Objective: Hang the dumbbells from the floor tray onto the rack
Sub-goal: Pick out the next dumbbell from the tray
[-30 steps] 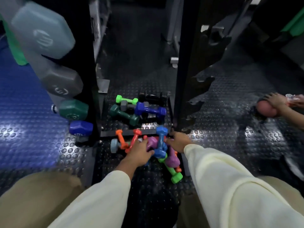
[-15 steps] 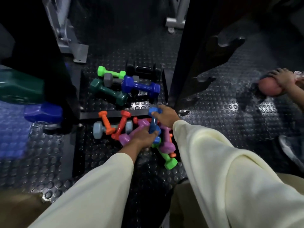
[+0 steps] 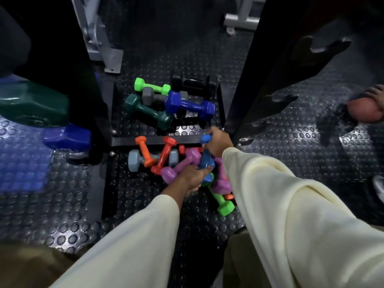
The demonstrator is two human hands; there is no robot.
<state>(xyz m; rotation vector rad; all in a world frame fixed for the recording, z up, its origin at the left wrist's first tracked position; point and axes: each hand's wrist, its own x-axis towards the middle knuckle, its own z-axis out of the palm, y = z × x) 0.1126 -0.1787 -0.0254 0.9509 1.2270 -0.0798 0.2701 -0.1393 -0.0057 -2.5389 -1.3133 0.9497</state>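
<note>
Both hands have closed in on the same blue dumbbell (image 3: pixel 205 157) since a moment ago, and the view has dipped nearer the floor tray (image 3: pixel 109 179). From the head view, the right hand (image 3: pixel 218 142) wraps its upper end and the left hand (image 3: pixel 192 176) curls round its lower head, among purple, orange and green ones. It looks small, rigid and light, with a smooth coating that may slip; the narrow handle seems the surest hold. The rack (image 3: pixel 268 88) stands just right, its hooks bare.
</note>
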